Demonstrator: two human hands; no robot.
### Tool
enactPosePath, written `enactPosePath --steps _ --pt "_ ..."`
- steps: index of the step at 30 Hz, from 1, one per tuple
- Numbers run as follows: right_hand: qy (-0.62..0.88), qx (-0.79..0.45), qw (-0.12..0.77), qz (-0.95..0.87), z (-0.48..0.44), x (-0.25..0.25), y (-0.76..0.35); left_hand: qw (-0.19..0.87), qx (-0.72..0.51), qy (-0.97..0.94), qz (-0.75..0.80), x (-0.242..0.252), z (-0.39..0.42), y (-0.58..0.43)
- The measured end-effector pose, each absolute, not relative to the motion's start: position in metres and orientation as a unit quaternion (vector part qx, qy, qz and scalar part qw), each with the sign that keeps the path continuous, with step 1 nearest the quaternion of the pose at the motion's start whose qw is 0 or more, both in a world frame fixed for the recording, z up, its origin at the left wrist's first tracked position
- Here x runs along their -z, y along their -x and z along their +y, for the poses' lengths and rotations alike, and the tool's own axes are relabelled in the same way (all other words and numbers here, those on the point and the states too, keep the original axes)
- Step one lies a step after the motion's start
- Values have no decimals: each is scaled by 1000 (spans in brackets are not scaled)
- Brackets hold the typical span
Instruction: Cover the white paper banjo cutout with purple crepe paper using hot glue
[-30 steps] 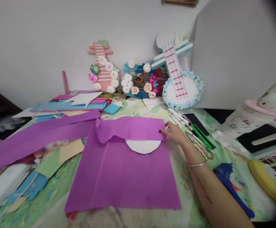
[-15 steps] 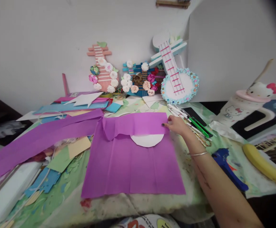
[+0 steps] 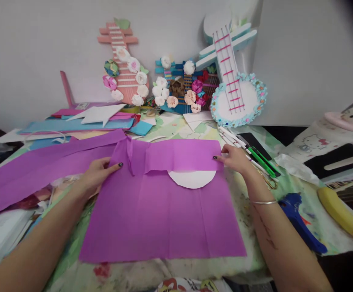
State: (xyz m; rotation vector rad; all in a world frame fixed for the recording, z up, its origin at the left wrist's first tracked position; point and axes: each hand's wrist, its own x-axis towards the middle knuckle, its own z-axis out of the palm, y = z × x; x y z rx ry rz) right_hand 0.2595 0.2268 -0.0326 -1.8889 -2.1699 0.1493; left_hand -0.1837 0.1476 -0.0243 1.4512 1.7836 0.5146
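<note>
A large purple crepe paper sheet [image 3: 161, 215] lies flat on the table, its far edge folded back toward me over a white paper disc [image 3: 191, 179]. My left hand [image 3: 99, 173] pinches the left end of that fold, thumb on top. My right hand [image 3: 235, 159] pinches the fold's right corner. Only the disc's lower half shows below the fold. A long purple crepe strip [image 3: 42, 166] runs off to the left from the sheet.
Pens and green markers [image 3: 249, 154] with gold scissors [image 3: 267, 180] lie right of my right hand. A blue glue gun [image 3: 298, 223] and a yellow object [image 3: 341, 215] are farther right. Paper guitars with flowers [image 3: 176, 89] lean on the wall. Coloured paper sheets [image 3: 82, 123] are piled left.
My left arm has come into view and taken the fold's left end. My right hand stays on the right corner. The camera has tipped down and moved closer.
</note>
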Motion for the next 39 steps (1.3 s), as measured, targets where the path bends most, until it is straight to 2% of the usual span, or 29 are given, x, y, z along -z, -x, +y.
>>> enactPosePath --steps 5,10,16,19,22,26,28,31,35,39 --pt "645 -66 140 -749 232 35 -257 352 -285 -543 707 10 141 214" --pt "624 -88 142 -763 237 44 -250 347 -250 -530 732 21 132 218" --pt "617 -95 136 -769 237 53 -246 113 -115 -627 762 41 133 222" --pt "619 -93 137 -768 234 51 -245 55 -65 -650 755 28 134 223" --pt "614 -83 140 -772 233 49 -245 -55 -73 -648 756 4 129 201" --pt "593 -72 152 -787 233 50 -246 -14 -156 -745 649 -9 122 125" --pt "585 -70 168 -790 232 50 -246 5 -167 -841 514 0 123 85" --pt "585 -71 192 -785 230 50 -246 -35 -168 -922 346 25 130 43" --pt "589 -75 215 -776 229 51 -245 -75 -105 -942 310 51 142 27" --pt "590 -82 220 -773 231 55 -245 -77 -94 -941 315 47 156 28"
